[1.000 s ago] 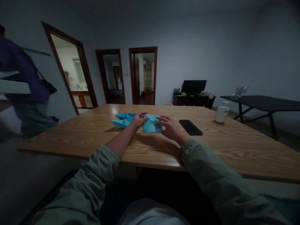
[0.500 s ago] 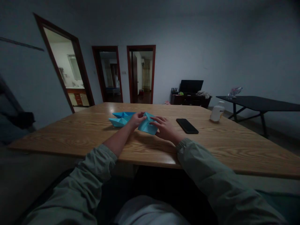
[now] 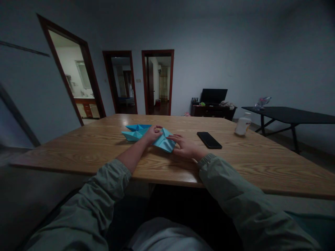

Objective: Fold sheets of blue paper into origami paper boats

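Head view: blue paper (image 3: 165,141) tilted between my hands, above the tabletop (image 3: 86,153). Left hand (image 3: 153,135) pinched its left edge; right hand (image 3: 185,147) laid fingers over the right side, thumb's grip unclear. Two paper boats (image 3: 134,135) sat just beyond my left hand; phone (image 3: 209,140) lay to the right.

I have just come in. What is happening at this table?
A person at the table is handling folded blue paper: the left hand holds its left side, the right hand touches its right side. A pale paper boat and a darker boat stand to the left; a phone lies to the right.
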Demonstrator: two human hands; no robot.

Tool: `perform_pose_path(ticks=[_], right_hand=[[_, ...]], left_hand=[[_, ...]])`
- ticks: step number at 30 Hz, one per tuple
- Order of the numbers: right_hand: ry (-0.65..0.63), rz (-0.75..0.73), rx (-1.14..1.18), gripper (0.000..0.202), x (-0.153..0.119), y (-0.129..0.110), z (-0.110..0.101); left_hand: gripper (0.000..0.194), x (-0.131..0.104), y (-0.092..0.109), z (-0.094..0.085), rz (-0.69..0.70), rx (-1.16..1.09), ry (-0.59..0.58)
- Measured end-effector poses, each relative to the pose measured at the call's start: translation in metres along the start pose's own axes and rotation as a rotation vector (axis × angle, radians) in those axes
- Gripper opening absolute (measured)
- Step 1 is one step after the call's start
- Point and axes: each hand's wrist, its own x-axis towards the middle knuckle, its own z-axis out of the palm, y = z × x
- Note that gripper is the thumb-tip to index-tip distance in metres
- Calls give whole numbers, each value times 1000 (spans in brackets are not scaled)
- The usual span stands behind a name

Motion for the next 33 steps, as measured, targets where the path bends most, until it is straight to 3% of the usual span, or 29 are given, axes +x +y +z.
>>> perform_pose_path(ticks=[3, 7, 15, 22, 33], right_hand=[[110, 134, 34, 47, 4, 4, 4], [263, 212, -62, 43, 12, 5, 8], [332, 308, -160, 18, 18, -6, 6], [397, 427, -164, 13, 24, -9, 8], [394, 116, -66, 16, 23, -7, 12]], left_hand=[[44, 0, -5, 5, -32, -6, -52], [50, -3, -3, 14, -14, -102, -136], [53, -5, 4, 18, -25, -130, -147], [50, -6, 7, 23, -45, -84, -129], [42, 6, -6, 19, 4, -50, -79]])
